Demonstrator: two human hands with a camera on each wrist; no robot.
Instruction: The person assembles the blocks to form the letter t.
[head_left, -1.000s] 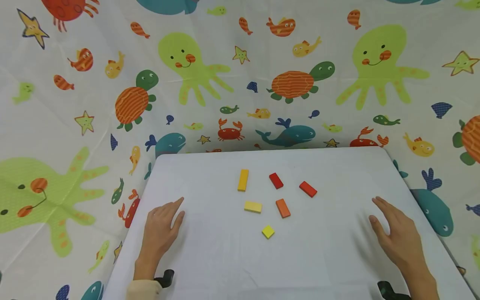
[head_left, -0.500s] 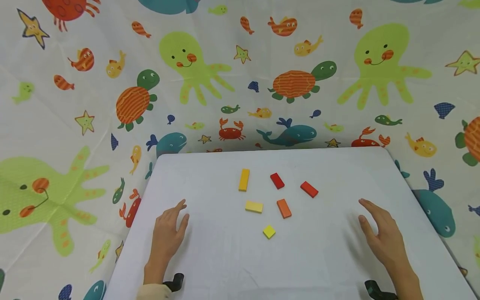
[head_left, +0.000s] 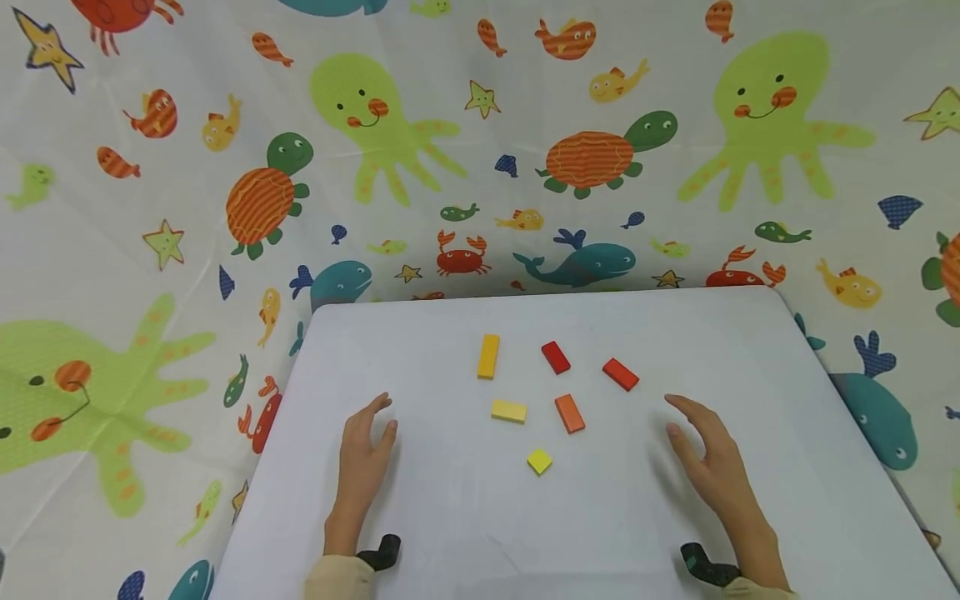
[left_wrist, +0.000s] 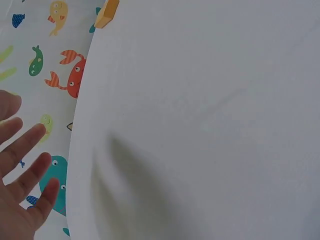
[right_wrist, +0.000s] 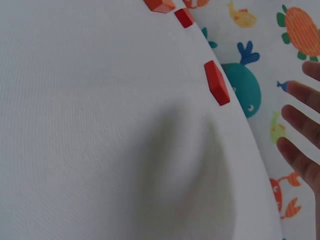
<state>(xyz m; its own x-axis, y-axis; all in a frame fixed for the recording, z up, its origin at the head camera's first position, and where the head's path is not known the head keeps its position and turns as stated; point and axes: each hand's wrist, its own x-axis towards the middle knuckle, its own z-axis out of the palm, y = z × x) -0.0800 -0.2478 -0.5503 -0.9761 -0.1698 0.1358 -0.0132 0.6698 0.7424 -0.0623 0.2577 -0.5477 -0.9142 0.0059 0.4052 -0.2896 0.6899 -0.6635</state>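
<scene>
- While both hands are raised over the white table (head_left: 600, 517), six small blocks lie apart between them: a golden block (head_left: 488, 357), an upper red block (head_left: 556, 357), an outer red block (head_left: 621, 374), an orange block (head_left: 569, 414), a pale yellow block (head_left: 508, 412) and a bright yellow block (head_left: 539, 462).
- From where I stand, the left hand (head_left: 363, 462) and the right hand (head_left: 711, 458) both have their fingers extended, grasping nothing; the outer red block is nearest the right, the golden and pale yellow ones nearest the left.
- I'd judge them light, rigid and hard to damage, with smooth faces that may skid if nudged.
- Best hold, I think: thumb and fingertip pinching across the narrow width, at mid-length; for the bright yellow block, opposite sides.
- Only the head view takes in all six. The right wrist view catches two reds and the orange; the left wrist view has just one golden end, yet each wrist view shows spread fingers that the head view largely hides.
</scene>
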